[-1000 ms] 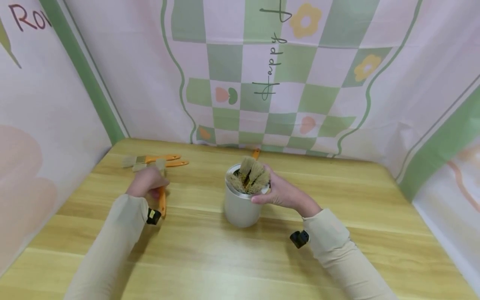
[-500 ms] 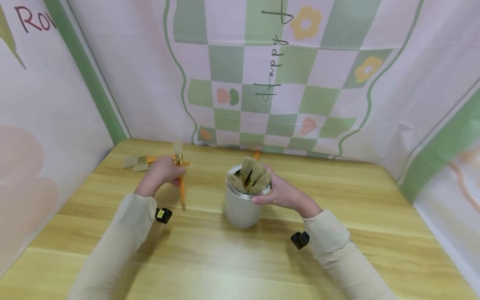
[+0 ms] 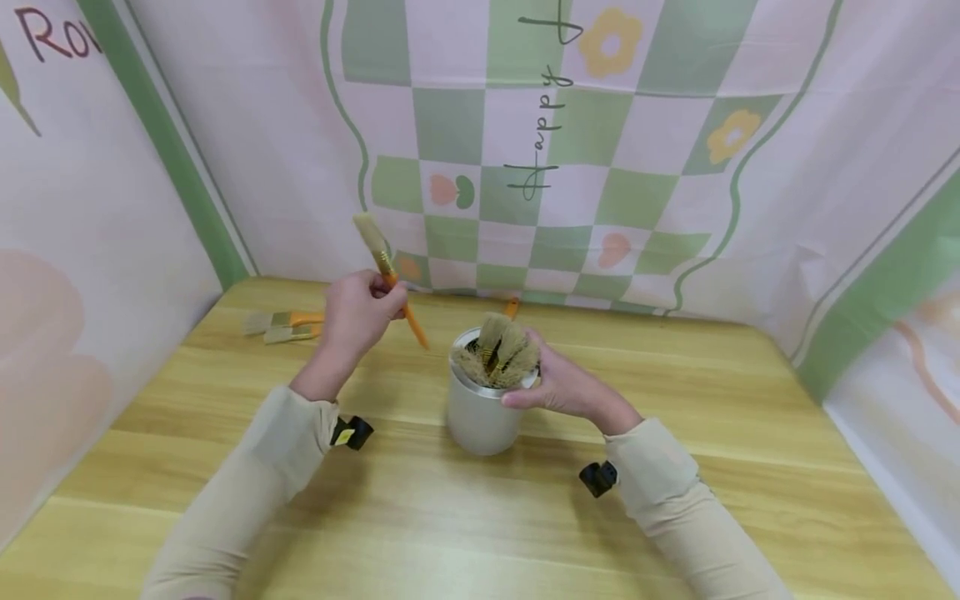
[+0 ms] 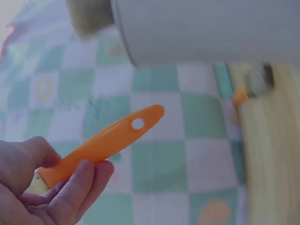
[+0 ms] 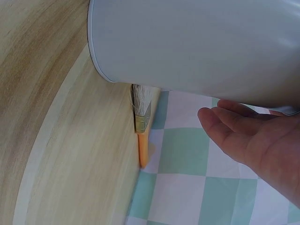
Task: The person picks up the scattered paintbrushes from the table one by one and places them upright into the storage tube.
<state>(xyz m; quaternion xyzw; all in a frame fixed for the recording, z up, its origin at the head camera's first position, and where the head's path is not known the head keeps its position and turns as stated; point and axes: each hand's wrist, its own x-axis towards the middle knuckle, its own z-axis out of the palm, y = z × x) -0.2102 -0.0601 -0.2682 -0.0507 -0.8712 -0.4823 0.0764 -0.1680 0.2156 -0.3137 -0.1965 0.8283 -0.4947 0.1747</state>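
Note:
My left hand (image 3: 358, 315) pinches a paintbrush (image 3: 413, 321) by its orange handle, up off the table. The brush leans with its pale bristles upward and its handle end down toward the can. In the left wrist view, thumb and fingers grip the orange handle (image 4: 110, 142) near its ferrule. A light grey metal can (image 3: 483, 423) stands upright, with several brushes (image 3: 504, 343) in it, bristles up. My right hand (image 3: 572, 385) holds the can at its right side near the rim, thumb in front. In the right wrist view, the fingers (image 5: 234, 124) lie along the can wall.
Two paintbrushes (image 3: 281, 333) with orange handles lie on the wooden table (image 3: 450, 533) at the back left. Another brush (image 5: 141, 124) lies behind the can, its orange handle toward the wall. A checkered cloth (image 3: 450, 133) hangs along the table's back edge.
My left hand has lifted the paintbrush from the left of the table, moving up and right toward the can, and the brush now tilts. My right hand and the can stay put.

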